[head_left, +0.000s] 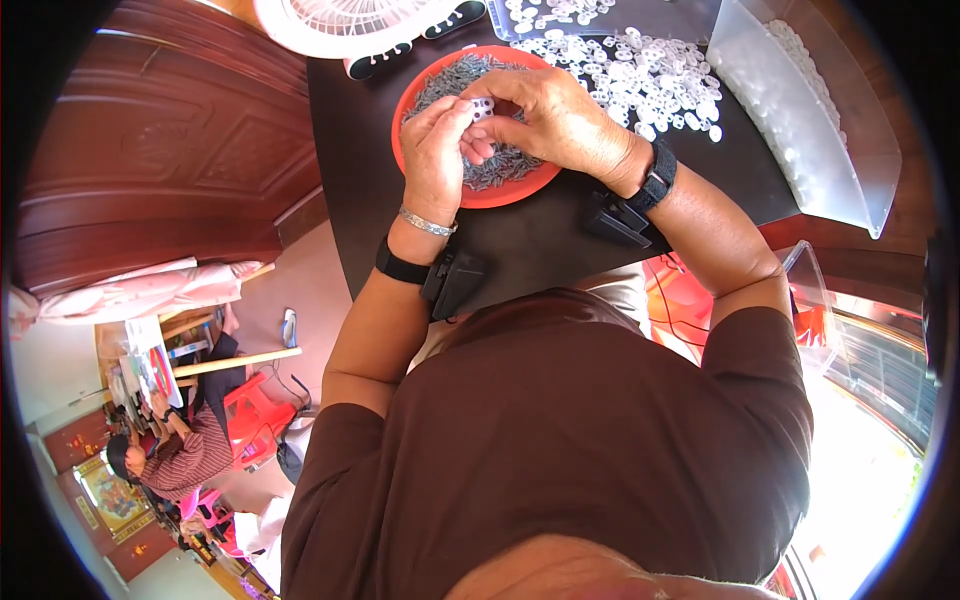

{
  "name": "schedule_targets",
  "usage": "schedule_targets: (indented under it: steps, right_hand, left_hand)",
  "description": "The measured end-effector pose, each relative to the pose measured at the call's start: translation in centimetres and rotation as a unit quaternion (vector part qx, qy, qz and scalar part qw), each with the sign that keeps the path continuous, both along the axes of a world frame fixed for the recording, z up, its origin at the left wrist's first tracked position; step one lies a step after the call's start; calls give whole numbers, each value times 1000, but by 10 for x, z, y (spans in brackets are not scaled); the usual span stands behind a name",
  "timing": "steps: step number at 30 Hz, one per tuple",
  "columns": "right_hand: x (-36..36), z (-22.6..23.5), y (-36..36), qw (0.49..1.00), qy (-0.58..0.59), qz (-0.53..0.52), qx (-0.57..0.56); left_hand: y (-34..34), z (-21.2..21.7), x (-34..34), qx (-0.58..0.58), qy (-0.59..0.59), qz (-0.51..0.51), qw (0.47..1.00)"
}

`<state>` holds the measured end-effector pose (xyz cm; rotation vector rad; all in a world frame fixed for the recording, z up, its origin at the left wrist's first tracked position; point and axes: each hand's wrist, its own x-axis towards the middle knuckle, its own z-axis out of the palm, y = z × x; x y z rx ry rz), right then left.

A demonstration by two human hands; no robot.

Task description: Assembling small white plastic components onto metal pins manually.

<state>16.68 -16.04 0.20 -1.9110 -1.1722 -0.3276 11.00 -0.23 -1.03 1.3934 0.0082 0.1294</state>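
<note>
Over an orange-red basin (548, 184), my left hand (437, 150) and my right hand (552, 112) meet with their fingertips together. Between them is a small white plastic piece with dark holes (482, 108). My left thumb and fingers pinch it from one side, and my right thumb and index finger close on it from the other. Whether a second small part is in the right fingertips is hidden. Many small grey screw-like pieces (490, 177) fill the basin beneath.
A pile of small white oval pieces (650, 85) lies on the black table (350, 160) right of the basin. A translucent bin (800, 130) holds more at the right edge. A white fan (340, 25) stands far left. Another person (200, 450) sits away at the left.
</note>
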Motion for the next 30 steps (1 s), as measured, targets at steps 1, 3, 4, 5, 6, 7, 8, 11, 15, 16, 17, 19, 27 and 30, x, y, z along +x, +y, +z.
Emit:
schedule_targets:
  steps: [1,3,4,5,6,7,8,11,15,16,17,19,27,30]
  right_hand:
    - [-1,1,-1,1000,0,-1,0]
    - [-3,5,-2,1000,22,-1,-13]
    - [-3,5,-2,1000,22,-1,-12]
    - [-3,5,-2,1000,29,7,-6]
    - [-3,5,-2,999,35,15,1]
    - [-3,6,-3,999,35,14,1]
    - [-3,6,-3,999,36,11,-3]
    - [-3,6,-3,998,55,16,8]
    - [-3,10,-2,996,58,47,56]
    - [-2,9,-3,996,58,47,56]
    - [-1,8,-3,997,27,39,56]
    - [0,8,-4,998,-4,32,55]
    - [-3,2,0,961,236,86,116]
    - [1,1,-1,984,131,65,103]
  left_hand:
    - [0,1,0,4,-1,-1,1000]
    - [-1,2,-1,8,-3,-1,1000]
    - [-1,2,-2,9,-2,-3,1000]
    - [0,2,-2,10,-1,-4,1000]
    - [0,3,-3,10,-1,-4,1000]
    - [0,3,-3,17,-1,-8,1000]
    - [0,4,-3,23,-1,-12,1000]
    - [0,5,-4,31,-15,-13,999]
    - [1,0,-3,35,-49,-7,998]
    - [1,1,-3,41,-51,-7,998]
    - [1,1,-3,47,-53,-7,997]
    - [-3,4,-4,38,-45,0,998]
    - [-6,11,-6,9,-74,40,996]
    - [-6,12,-6,25,-52,29,998]
